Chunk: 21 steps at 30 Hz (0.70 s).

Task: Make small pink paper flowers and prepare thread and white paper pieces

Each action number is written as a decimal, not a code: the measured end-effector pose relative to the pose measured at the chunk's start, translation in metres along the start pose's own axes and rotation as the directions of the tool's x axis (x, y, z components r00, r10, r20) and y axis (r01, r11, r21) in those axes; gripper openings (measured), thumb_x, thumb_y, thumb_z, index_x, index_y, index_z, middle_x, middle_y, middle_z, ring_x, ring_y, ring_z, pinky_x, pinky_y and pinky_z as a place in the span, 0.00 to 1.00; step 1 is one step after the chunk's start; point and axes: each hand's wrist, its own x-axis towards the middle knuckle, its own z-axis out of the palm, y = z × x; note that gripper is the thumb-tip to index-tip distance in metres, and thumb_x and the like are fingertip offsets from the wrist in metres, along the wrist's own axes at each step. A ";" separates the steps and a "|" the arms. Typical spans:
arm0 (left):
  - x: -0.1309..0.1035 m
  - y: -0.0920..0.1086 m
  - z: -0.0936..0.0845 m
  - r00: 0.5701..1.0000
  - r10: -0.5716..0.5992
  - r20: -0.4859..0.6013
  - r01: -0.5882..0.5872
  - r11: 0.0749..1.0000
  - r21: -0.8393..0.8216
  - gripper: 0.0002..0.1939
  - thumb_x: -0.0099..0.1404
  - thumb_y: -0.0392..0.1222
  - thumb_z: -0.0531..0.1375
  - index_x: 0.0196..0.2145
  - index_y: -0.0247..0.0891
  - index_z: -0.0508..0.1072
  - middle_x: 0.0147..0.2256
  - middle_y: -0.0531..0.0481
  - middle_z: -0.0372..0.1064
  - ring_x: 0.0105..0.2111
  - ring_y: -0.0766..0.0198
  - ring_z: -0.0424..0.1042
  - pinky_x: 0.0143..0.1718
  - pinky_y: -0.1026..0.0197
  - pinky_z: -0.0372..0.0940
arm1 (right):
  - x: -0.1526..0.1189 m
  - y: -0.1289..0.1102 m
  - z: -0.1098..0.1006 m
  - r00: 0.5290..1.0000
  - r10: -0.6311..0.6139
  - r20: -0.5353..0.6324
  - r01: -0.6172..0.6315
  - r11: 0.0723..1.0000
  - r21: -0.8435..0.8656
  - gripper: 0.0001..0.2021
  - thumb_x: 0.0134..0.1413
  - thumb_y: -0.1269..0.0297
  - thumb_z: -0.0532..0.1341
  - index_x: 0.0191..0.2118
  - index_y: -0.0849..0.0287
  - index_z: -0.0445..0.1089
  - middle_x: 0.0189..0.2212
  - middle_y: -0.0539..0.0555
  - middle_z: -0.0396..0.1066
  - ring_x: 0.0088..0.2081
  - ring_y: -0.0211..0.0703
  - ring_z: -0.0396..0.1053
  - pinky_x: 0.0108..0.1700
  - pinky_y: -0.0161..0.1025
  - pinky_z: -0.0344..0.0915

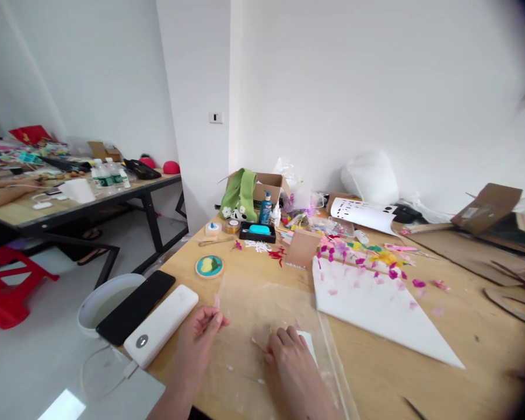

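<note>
My left hand (202,328) is over the left edge of a clear plastic sheet (245,303), thumb and fingers pinched together. A pale pink scrap (217,301) shows just above its fingertips; I cannot make out what is in the pinch. Lower on the sheet, my right hand (289,353) is curled palm down, and a thin pale stick (258,345) pokes out from its fingers to the left. Partly covered by that hand is a small white paper (308,345). Tiny pale bits lie on the plastic between the hands.
A white foam board (367,303) with magenta petals (392,272) lies right. Left are a white power bank (161,325), a black phone (136,306) and a white bucket (91,303). Behind stand a round flower plaque (209,266), a blue bottle (266,208) and a cardboard piece (303,248).
</note>
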 end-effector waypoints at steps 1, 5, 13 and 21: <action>0.001 -0.001 -0.001 1.000 0.000 0.000 0.000 1.000 0.003 0.19 0.51 0.57 0.65 0.26 0.37 0.72 0.25 0.50 0.72 0.30 0.61 0.70 0.38 0.60 0.64 | 0.000 -0.001 0.002 1.000 -0.007 0.011 0.007 1.000 -0.029 0.08 0.52 0.78 0.60 0.29 0.61 0.73 0.31 0.58 0.74 0.37 0.53 0.69 0.41 0.46 0.61; 0.005 -0.008 -0.006 1.000 0.013 0.004 -0.013 1.000 0.026 0.17 0.53 0.56 0.63 0.26 0.38 0.71 0.24 0.52 0.70 0.30 0.61 0.69 0.36 0.61 0.64 | 0.001 0.001 -0.005 1.000 -0.006 0.016 0.007 0.996 -0.089 0.10 0.50 0.83 0.58 0.29 0.62 0.73 0.30 0.58 0.74 0.36 0.53 0.69 0.39 0.44 0.60; 0.006 -0.015 -0.015 0.997 0.052 0.061 -0.062 0.984 0.168 0.15 0.57 0.53 0.60 0.27 0.38 0.73 0.26 0.52 0.69 0.30 0.60 0.68 0.34 0.62 0.62 | 0.025 0.007 -0.020 1.000 -0.001 0.000 0.001 1.000 -0.018 0.10 0.56 0.81 0.56 0.30 0.62 0.70 0.29 0.56 0.73 0.33 0.46 0.68 0.36 0.39 0.58; 0.009 -0.011 -0.013 0.997 0.072 0.040 -0.079 0.976 0.201 0.16 0.56 0.54 0.60 0.27 0.38 0.74 0.24 0.51 0.70 0.29 0.59 0.69 0.32 0.62 0.63 | 0.046 0.014 -0.001 0.996 0.005 0.089 -0.009 0.999 0.042 0.06 0.54 0.76 0.62 0.32 0.58 0.73 0.32 0.53 0.75 0.39 0.49 0.68 0.37 0.40 0.53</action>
